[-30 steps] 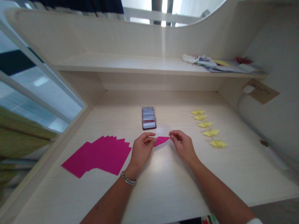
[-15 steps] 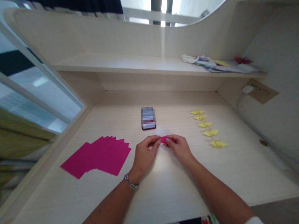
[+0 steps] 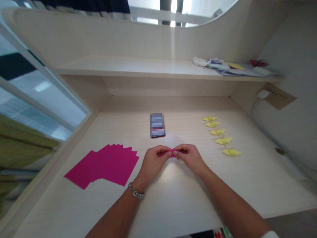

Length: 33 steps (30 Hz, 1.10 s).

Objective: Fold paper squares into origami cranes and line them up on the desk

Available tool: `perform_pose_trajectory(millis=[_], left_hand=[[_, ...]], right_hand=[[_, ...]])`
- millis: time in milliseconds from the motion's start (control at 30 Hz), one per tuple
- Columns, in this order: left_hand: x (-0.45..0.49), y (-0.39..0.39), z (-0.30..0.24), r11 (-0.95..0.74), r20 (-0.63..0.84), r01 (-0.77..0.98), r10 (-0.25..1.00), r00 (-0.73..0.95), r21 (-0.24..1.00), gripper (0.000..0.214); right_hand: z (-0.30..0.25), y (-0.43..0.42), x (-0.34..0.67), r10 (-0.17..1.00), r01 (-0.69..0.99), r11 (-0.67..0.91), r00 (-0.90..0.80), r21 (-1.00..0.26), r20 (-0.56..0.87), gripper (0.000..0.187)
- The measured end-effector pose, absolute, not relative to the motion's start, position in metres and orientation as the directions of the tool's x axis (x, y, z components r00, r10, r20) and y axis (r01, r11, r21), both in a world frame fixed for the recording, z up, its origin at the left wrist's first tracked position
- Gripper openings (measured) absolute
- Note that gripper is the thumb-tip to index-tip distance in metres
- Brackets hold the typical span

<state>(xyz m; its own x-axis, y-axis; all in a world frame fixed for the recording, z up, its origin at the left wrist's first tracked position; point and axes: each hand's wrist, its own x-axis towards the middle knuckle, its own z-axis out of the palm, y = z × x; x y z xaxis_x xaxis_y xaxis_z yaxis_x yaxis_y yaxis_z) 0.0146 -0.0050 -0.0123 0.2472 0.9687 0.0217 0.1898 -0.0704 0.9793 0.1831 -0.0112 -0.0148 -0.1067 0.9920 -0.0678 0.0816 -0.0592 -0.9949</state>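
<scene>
Between my hands is a small folded piece of pink paper point(image 3: 172, 154), mostly covered by fingers. My left hand point(image 3: 154, 162) pinches its left side, and my right hand point(image 3: 190, 158) pinches its right side, thumbs close together. To the left, a fan of pink paper sheets point(image 3: 111, 165) lies flat on the desk. On the right, several yellow folded paper cranes point(image 3: 231, 152) stand in a slanting row. Behind my hands lies a phone point(image 3: 157, 125), its screen blurred out.
A shelf point(image 3: 123, 67) spans the back of the desk point(image 3: 163, 211), with a pile of papers point(image 3: 223, 67) at its right end. At right, a white plug and cable point(image 3: 263, 95) run from a wall socket point(image 3: 279, 96). A railing point(image 3: 49, 79) borders the left side.
My hands have drawn closer together around the pink paper, the right one shifting slightly left. Less of the paper's top shows, and its lower part now appears between the thumbs.
</scene>
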Motion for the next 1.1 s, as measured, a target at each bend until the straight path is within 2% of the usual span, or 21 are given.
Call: perform_pose_trajectory(millis=[233,433,733,900,1100], left_hand=[[0.014,-0.004,-0.01,-0.014,-0.021,0.118,0.958,0.287,0.993,0.018],[0.014,-0.005,-0.002,0.033,-0.064,0.11,0.955,0.289,0.993,0.007],[0.013,-0.006,0.002,-0.057,0.024,0.135,0.971,0.239,0.989,0.01],[0.013,-0.008,-0.002,-0.134,0.088,0.167,0.961,0.261,0.977,0.009],[0.014,-0.007,0.002,-0.095,0.053,0.161,0.967,0.251,0.982,0.006]], right_hand=[[-0.011,-0.012,0.185,0.986,0.005,-0.123,-0.115,-0.992,-0.123,0.019],[-0.007,-0.014,0.185,0.975,-0.059,-0.174,-0.149,-0.983,-0.164,0.017],[-0.008,-0.016,0.185,0.972,-0.144,-0.183,-0.174,-0.972,-0.158,0.021],[-0.007,-0.014,0.187,0.974,-0.085,-0.161,-0.172,-0.983,-0.145,0.025],[-0.007,-0.014,0.189,0.978,0.075,-0.046,-0.2,-0.996,-0.06,0.017]])
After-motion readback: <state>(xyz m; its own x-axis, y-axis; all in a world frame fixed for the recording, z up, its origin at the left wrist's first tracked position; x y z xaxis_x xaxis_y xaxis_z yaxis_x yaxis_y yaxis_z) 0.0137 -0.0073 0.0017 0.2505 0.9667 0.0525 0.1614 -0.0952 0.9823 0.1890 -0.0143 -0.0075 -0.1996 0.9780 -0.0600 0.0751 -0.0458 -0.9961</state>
